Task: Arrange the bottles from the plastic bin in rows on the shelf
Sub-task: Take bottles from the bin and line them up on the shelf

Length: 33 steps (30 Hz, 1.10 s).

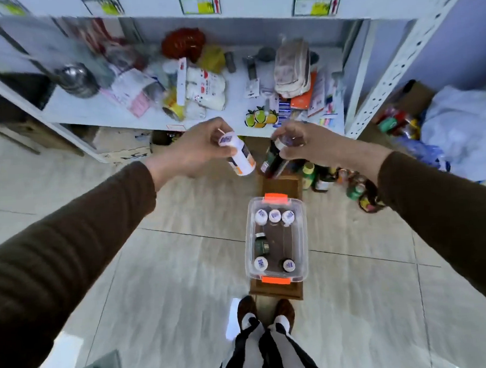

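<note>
Left hand (198,146) fingers grip white bottle (240,157), right hand (305,146) dark bottle (274,162), before shelf edge (118,119).

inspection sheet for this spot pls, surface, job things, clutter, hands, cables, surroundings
surface: white shelf, no bottle rows seen on it.
job's things: clear plastic bin with orange latches sits on a wooden stand; six bottles seen in it. White bottle and dark bottle are out of it, in the hands.
clutter: packets, metal bowl, red bundle fill the shelf.
hands: left hand grips the white bottle; right hand holds the dark bottle by its cap, fingers curled.
cables: nothing seen.
surroundings: tiled floor, more bottles standing on it, blue bag at right.
</note>
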{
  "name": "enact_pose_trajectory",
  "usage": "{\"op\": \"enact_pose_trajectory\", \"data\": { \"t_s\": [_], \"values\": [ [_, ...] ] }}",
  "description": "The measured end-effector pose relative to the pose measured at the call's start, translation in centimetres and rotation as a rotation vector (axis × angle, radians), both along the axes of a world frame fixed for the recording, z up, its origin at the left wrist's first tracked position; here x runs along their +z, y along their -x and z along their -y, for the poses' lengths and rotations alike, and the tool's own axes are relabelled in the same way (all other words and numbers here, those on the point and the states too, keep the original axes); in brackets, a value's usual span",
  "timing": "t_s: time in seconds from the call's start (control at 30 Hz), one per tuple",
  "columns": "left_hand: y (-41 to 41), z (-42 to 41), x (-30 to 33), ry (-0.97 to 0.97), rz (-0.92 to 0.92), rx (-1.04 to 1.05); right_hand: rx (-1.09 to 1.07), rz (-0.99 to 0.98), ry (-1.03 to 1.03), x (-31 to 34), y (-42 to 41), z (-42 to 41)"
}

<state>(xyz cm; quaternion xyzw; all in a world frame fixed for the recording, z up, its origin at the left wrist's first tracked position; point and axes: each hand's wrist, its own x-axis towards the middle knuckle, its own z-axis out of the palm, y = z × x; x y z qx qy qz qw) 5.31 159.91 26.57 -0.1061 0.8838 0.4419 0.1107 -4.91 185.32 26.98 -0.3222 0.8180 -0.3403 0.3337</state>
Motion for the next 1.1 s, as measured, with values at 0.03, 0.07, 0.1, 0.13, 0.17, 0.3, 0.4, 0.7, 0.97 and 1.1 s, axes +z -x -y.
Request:
{"op": "enact_pose_trajectory", "data": {
  "t_s": [0.03, 0.07, 0.1, 0.13, 0.17, 0.3, 0.4, 0.7, 0.97, 1.1],
  "values": [
    [-0.3, 0.5, 3.1, -0.028, -0.025, 0.002, 0.008, -0.013, 0.053, 2.8, 0.0, 0.2],
    [-0.6, 0.7, 6.0, -0.067, -0.050, 0.006, 0.013, -0.019, 0.093, 5.6, 0.0, 0.4],
    [-0.7, 1.0, 8.5, -0.106, -0.072, 0.019, 0.023, -0.021, 0.126, 8.1, 0.0, 0.6],
    [-0.8, 1.1, 10.9, -0.118, -0.091, 0.037, 0.043, -0.032, 0.149, 10.6, -0.1, 0.8],
    [-0.9, 1.0, 13.1, -0.115, -0.105, 0.049, 0.066, -0.047, 0.164, 12.7, -0.2, 1.0],
    [-1.6, 0.5, 20.4, -0.109, -0.126, 0.074, 0.084, -0.079, 0.246, 19.0, 0.0, 1.5],
    [-2.2, 0.0, 24.2, -0.078, -0.167, 0.092, 0.114, -0.124, 0.286, 22.4, -0.2, 1.6],
    [-3.4, -2.0, 28.9, -0.042, -0.261, 0.100, 0.204, -0.234, 0.332, 27.2, -1.2, 1.6],
    [-4.9, -2.2, 30.1, -0.043, -0.274, 0.115, 0.201, -0.270, 0.314, 27.8, -2.2, 2.7],
    [-5.7, -0.8, 30.1, -0.071, -0.264, 0.115, 0.197, -0.290, 0.314, 27.7, -2.8, 4.3]
  ]
}}
